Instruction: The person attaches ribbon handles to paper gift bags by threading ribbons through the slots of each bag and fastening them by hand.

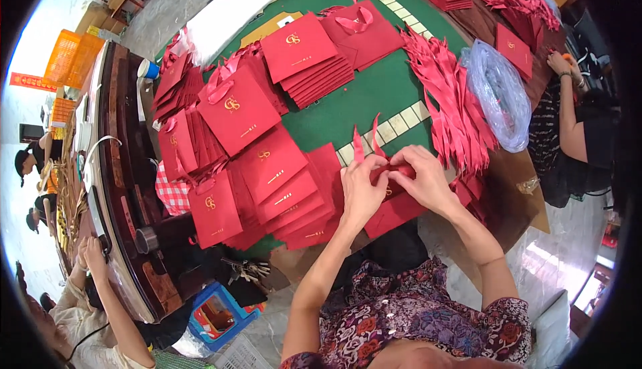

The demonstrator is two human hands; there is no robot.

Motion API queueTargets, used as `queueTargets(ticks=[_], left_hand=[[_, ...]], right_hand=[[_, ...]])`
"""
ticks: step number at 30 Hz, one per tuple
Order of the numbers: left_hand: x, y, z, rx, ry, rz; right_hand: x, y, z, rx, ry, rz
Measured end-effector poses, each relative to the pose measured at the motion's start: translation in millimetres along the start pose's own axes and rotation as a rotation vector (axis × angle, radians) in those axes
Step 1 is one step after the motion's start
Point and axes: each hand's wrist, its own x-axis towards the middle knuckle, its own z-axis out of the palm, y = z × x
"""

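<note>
My left hand (363,187) and my right hand (426,176) come together over a red paper gift bag (393,212) at the near side of the green table. Both hands have their fingers closed in a pinch on a red ribbon (359,147), whose two loose ends stick up past the fingers. Where the ribbon meets the bag is mostly hidden by my hands. Just left of my left hand lie fanned stacks of red bags (284,195) with gold print. Beyond my right hand spreads a bundle of loose red ribbons (449,101).
A clear plastic bag (498,95) lies right of the ribbons. More red bags (304,45) cover the table's far left part. Rows of cream tiles (394,128) cross the green surface (328,121). People work at both sides; one person's hand (93,255) shows at left.
</note>
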Motion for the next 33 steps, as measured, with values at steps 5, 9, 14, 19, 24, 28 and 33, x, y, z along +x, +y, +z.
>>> queueTargets(ticks=[5, 9, 14, 19, 24, 28, 33], left_hand=[[-5.8, 14.5, -2.1, 0.093, 0.086, 0.129], [-12.4, 18.4, 2.3, 0.190, 0.155, 0.277], [-16.6, 16.6, 0.9, 0.242, 0.170, 0.356], [-14.7, 7.3, -4.8, 0.157, 0.100, 0.257], [-13.6, 2.6, -7.2, 0.101, 0.059, 0.077], [-13.0, -6.8, -9.4, 0.108, 0.084, -0.001], [-7.9, -9.2, -4.3, 0.182, 0.107, -0.001]], right_hand=[[18.1, 14.2, -14.5, -0.134, -0.100, -0.062], [35.6, 28.2, -26.0, -0.097, -0.433, -0.076], [56.4, 45.0, -25.4, 0.114, -0.667, -0.012], [49.6, 51.6, 0.0, 0.326, -0.518, 0.263], [48.3, 46.7, 12.5, 0.416, -0.254, 0.347], [30.4, 36.1, -6.8, 0.136, -0.100, 0.003], [-13.9, 15.5, -57.8, -0.473, -0.346, -0.227]])
